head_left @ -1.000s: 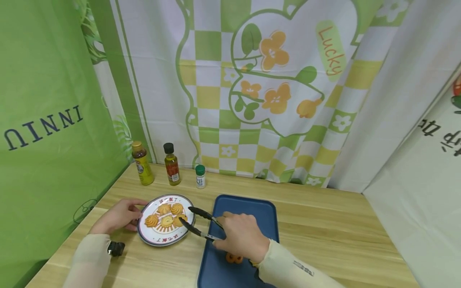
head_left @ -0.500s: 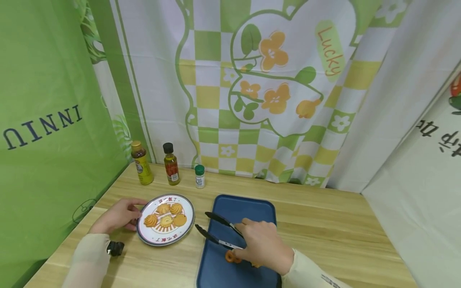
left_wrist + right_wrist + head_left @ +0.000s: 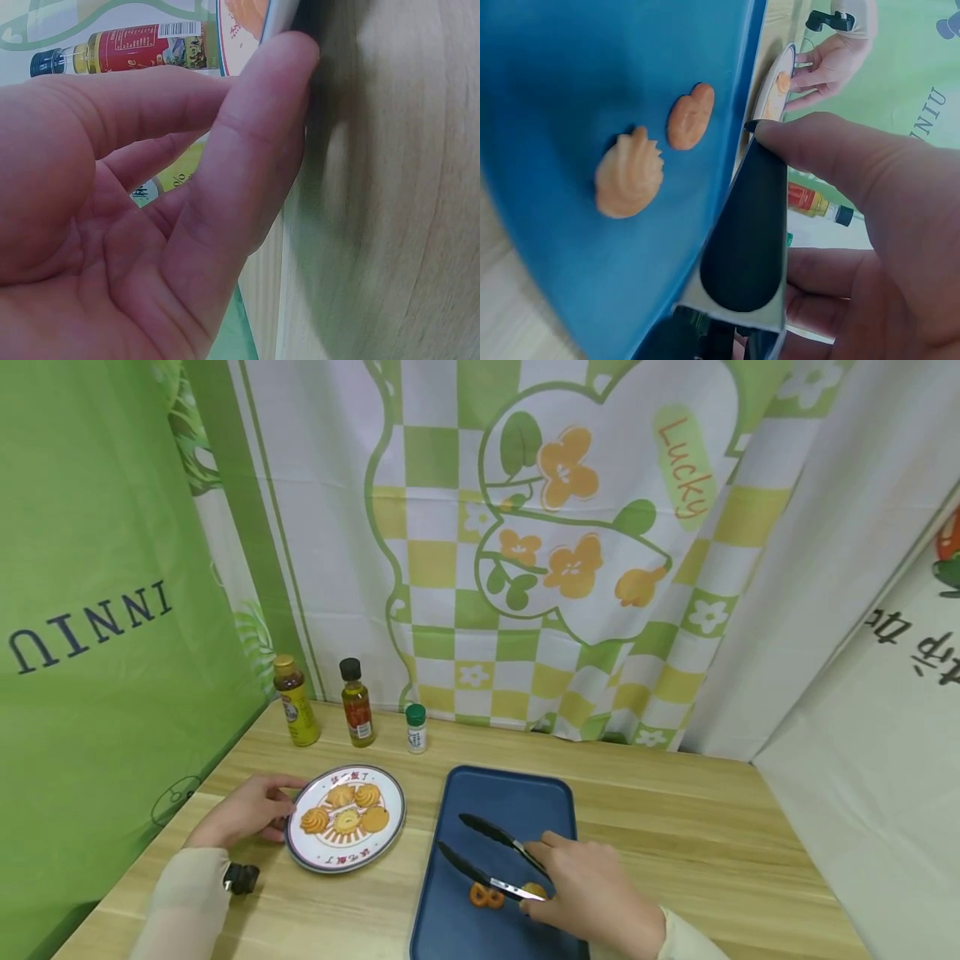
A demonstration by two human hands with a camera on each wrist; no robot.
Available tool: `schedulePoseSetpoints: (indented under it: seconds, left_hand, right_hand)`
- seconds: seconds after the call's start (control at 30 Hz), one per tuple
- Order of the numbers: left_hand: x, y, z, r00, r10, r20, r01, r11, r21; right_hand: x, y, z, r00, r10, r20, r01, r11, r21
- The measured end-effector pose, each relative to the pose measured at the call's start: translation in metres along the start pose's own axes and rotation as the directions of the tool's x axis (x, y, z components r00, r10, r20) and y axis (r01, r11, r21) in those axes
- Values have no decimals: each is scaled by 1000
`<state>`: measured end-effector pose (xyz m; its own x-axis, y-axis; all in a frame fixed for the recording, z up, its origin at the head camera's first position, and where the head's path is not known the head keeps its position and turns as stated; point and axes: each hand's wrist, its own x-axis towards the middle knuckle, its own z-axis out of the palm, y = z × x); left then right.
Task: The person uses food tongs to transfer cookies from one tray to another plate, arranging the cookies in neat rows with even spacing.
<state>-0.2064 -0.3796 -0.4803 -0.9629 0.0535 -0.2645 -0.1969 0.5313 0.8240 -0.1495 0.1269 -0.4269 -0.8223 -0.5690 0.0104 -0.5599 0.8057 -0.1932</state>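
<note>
My right hand (image 3: 596,897) grips black-tipped metal tongs (image 3: 487,856) over the blue tray (image 3: 510,793); their jaws stand apart with nothing between them. Two orange cookies lie on the tray beneath them: a pretzel-shaped cookie (image 3: 486,896) and a ridged cookie (image 3: 628,174), half hidden by my hand in the head view. The right wrist view shows the tongs' handle (image 3: 746,232) under my thumb. My left hand (image 3: 247,810) rests at the left rim of the round patterned plate (image 3: 307,860), thumb tip against the plate's edge (image 3: 281,15). Several cookies (image 3: 347,817) lie on it.
Three small bottles stand at the back of the wooden table (image 3: 675,843): a yellow-labelled bottle (image 3: 293,700), an oil bottle (image 3: 356,703) and a green-capped jar (image 3: 416,728). Printed cloth hangs behind, a green curtain is at the left and a white one at the right.
My right hand has drawn the tongs away from the plate, rightward and nearer, over the tray. The cookie between the tips a second ago now lies on the plate. The left hand stays put.
</note>
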Motion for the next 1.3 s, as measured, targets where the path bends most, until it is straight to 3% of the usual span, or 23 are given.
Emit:
schedulePoseSetpoints:
  seconds: [0.27,0.53,0.83,1.03,1.3]
  left_hand:
    - [3,-3,-1,1000,2,-1,-2,1000,15]
    - [4,-3,-1,1000,9,1,-9,1000,19]
    - [3,-3,0,1000,-2,1,2,1000,25]
    - [4,-4,-1,1000,-5,1,5,1000,18]
    - [2,-3,0,1000,-2,-2,2,1000,15]
  right_hand:
    - [-27,15,-2,1000,22,2,-22,1000,-12]
    - [-39,21,-3,991,82,106,-79,996,-38]
    - [-49,27,-4,988,-2,153,12,998,-64]
    - [-49,28,-2,989,-47,143,63,992,-111]
    - [-46,28,-3,986,-67,156,84,991,-104]
